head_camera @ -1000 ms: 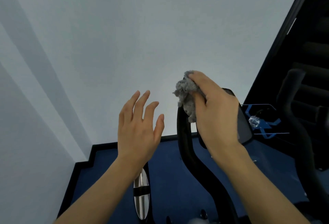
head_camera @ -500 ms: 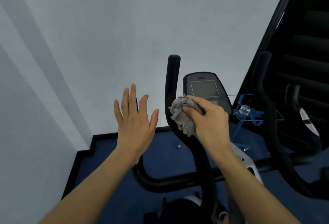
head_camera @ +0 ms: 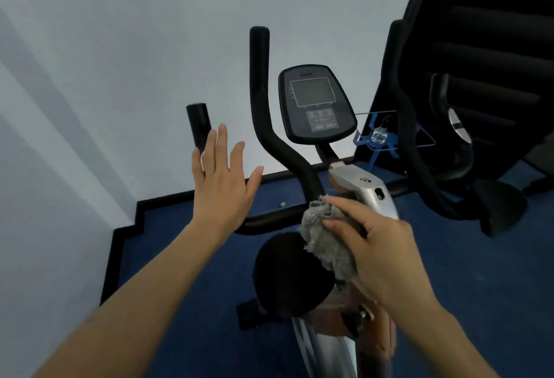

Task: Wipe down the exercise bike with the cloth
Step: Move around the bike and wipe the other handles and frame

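The exercise bike stands below me, with a black curved handlebar [head_camera: 263,119], a console [head_camera: 316,104] with a grey screen and a silver frame post [head_camera: 368,194]. My right hand [head_camera: 386,254] is closed on a crumpled grey cloth [head_camera: 323,233], pressed at the foot of the left handlebar upright beside the silver post. My left hand [head_camera: 223,179] hovers flat with fingers spread, just in front of the short black grip [head_camera: 199,125], holding nothing. A black rounded part [head_camera: 287,272] of the bike lies under the cloth.
A white wall fills the left and top. Blue carpet [head_camera: 186,263] with a black skirting edge covers the floor. A second black machine [head_camera: 419,125] and dark stairs stand at the right. A blue wire holder [head_camera: 377,137] with a clear object sits behind the console.
My right hand has slid the cloth down the handlebar upright from near its top to its base. The view has tilted down, showing more of the bike. My left hand stays raised and flat.
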Motion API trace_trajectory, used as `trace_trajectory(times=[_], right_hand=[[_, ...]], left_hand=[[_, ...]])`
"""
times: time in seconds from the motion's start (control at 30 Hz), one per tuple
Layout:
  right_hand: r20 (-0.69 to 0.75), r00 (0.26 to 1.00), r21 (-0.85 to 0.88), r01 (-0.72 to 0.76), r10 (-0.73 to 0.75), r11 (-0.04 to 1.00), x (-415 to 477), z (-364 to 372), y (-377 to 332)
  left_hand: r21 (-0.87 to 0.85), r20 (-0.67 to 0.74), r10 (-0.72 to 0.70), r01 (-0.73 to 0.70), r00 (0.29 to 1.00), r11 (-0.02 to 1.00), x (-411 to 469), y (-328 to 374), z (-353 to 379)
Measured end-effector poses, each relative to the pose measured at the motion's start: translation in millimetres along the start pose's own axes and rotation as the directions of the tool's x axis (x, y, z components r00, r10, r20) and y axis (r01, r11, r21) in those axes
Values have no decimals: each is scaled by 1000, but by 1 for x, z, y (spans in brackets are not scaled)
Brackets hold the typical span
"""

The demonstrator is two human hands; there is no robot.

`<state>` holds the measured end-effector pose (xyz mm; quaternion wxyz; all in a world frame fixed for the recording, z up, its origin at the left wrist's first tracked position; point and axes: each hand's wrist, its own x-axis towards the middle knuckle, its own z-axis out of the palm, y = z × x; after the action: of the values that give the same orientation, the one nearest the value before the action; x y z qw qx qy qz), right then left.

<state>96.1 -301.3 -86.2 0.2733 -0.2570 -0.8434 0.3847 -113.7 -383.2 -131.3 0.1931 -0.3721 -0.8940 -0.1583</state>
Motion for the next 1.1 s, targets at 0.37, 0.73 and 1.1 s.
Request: trace_trajectory(times=[0.37, 0.73, 1.1], right_hand=[[-183, 974, -230, 92, -136, 969, -20, 48, -2], [-223, 964, -139, 115, -144, 984, -31, 57, 7], [-388, 866, -243, 234, -316, 941, -60, 39, 1]], left_hand=[[-11, 8, -19, 19, 1000, 1000, -9, -3, 5], [-68, -42, -21, 18, 999, 998, -10, -4, 6], [-58, -73, -9, 5, 997, 998, -11, -4, 5]])
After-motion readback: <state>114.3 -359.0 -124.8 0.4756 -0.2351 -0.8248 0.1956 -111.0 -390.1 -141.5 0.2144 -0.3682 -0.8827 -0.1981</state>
